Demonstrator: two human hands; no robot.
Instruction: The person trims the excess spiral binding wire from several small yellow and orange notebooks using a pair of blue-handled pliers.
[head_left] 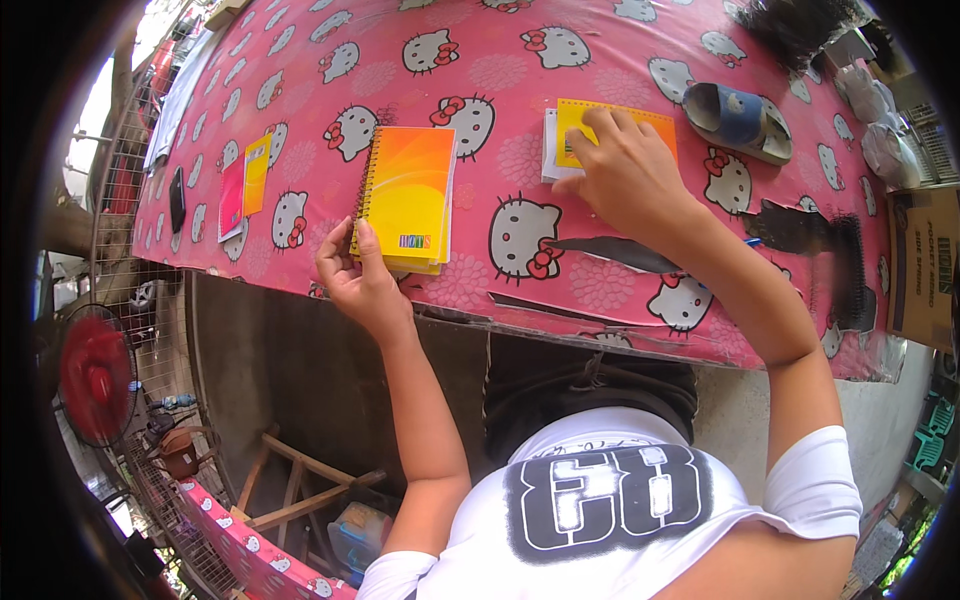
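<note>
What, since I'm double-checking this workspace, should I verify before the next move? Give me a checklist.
1. Left hand at left notebook stack: ok, by its lower left corner.
2. Left notebook stack squared: not ok, uneven at its lower edge.
3. Right hand over right notebook: ok.
4. Right hand's grip firm: cannot tell, the hand hides it.
5. Sandal off notebooks: ok, beside the right one.
6. Tablecloth whole: not ok, torn near right forearm.
</note>
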